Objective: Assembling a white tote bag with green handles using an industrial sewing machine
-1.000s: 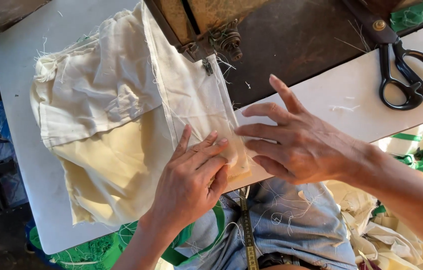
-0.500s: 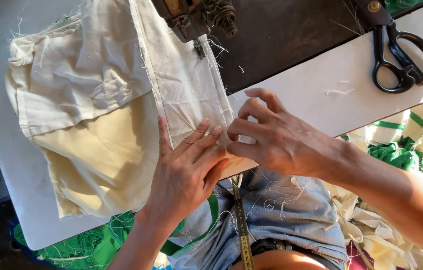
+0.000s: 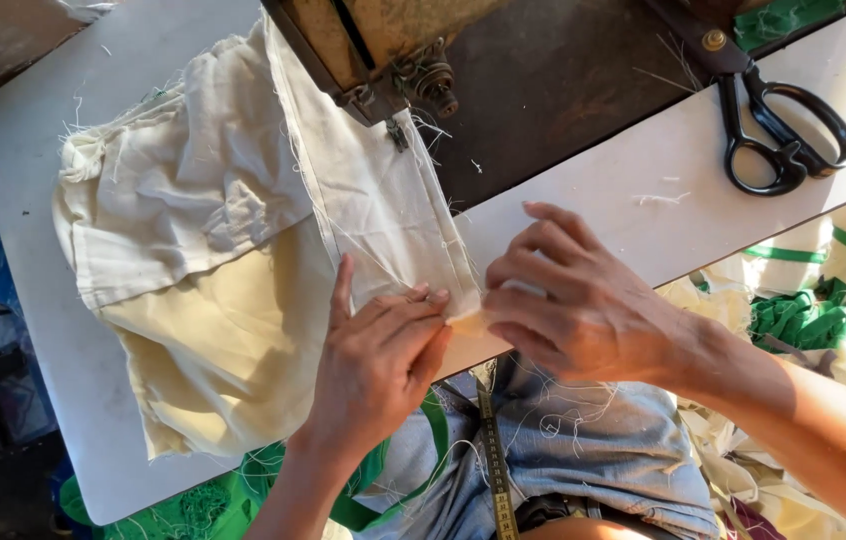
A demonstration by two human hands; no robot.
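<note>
Cream cloth (image 3: 243, 300) is spread over the white table (image 3: 33, 330), filling the left and centre of the frame. A folded strip of it runs from under the presser foot (image 3: 398, 133) of the sewing machine (image 3: 383, 40), at top centre, down to the table's near edge. The left hand (image 3: 373, 365) is laid flat on the strip at lower centre, fingers together and extended, pressing the cloth down without gripping it. The right hand (image 3: 583, 305), just right of it, is closed on the strip's near end, the edge pinched and turned between thumb and fingers. Black scissors (image 3: 778, 125) lie untouched at the upper right, well apart from both hands. A yellow tape measure (image 3: 493, 450) hangs over the lap at the bottom. Judging by this, the fold is being set at the near end while the far end already sits at the needle; whether stitching has been started there cannot be told. Loose threads remain untrimmed along the edges.
</note>
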